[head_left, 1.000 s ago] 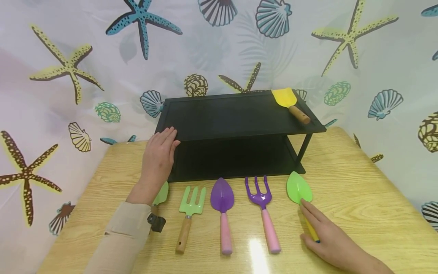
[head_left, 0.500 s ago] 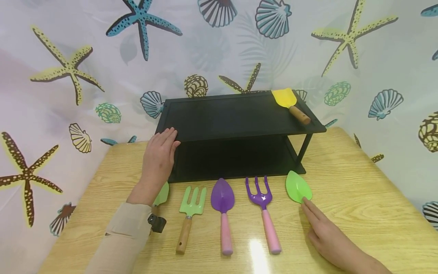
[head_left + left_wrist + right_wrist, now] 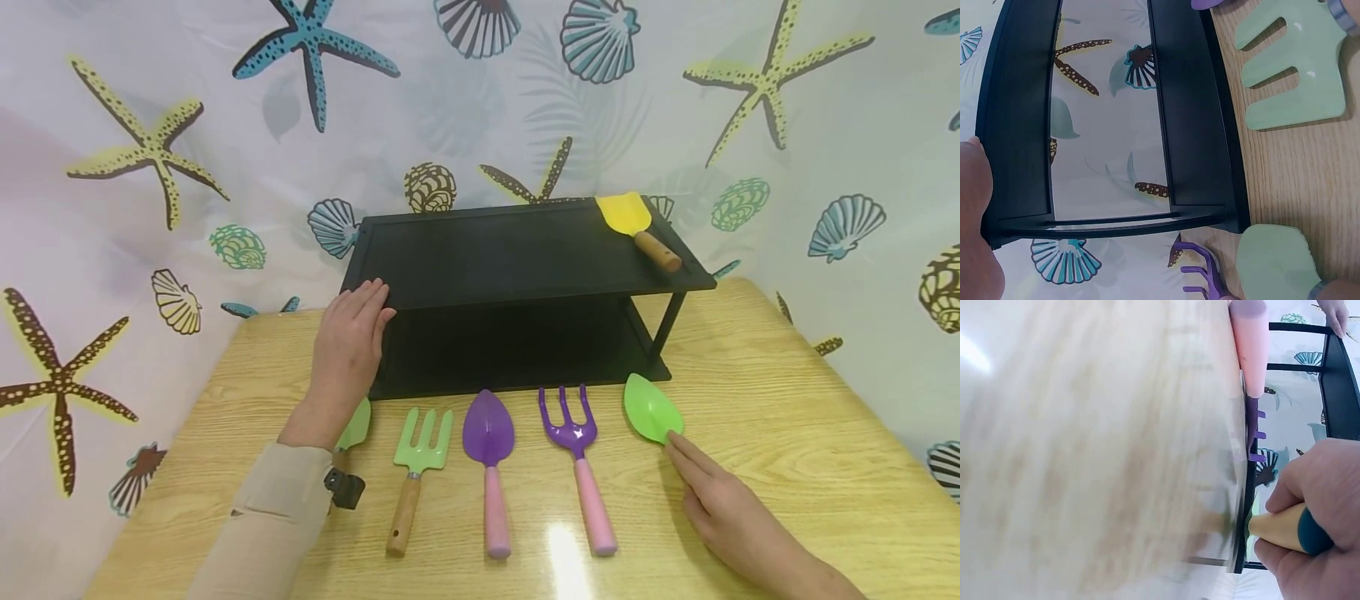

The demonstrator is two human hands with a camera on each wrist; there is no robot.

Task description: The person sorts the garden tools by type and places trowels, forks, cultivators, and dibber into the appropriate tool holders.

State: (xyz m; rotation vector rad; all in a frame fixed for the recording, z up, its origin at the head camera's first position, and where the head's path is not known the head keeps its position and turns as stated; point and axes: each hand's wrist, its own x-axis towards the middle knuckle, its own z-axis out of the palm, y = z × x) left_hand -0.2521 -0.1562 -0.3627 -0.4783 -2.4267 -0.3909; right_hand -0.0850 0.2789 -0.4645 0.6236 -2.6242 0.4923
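My right hand [image 3: 723,496] grips a bright green trowel [image 3: 652,408] by its handle, at the right of the wooden table. In the right wrist view, thumb and fingers close around the yellow handle [image 3: 1279,528], which has a dark teal end. The trowel's blade points toward the right front corner of a black two-tier rack [image 3: 495,258]. On that rack's left front corner rests my left hand [image 3: 348,342], fingers extended over the top board. A yellow scoop [image 3: 626,213] with a wooden handle lies on the top tier at the right.
Left of the bright trowel lie a purple fork [image 3: 572,435], a purple trowel [image 3: 487,433] and a pale green fork [image 3: 422,450] in a row. A pale green trowel [image 3: 356,425] is partly hidden under my left arm. Patterned cloth [image 3: 480,108] hangs behind the table.
My right hand has drawn its fingers in around the trowel's handle, covering it from the head view. The blade has tilted slightly leftward. The left hand stays on the rack.
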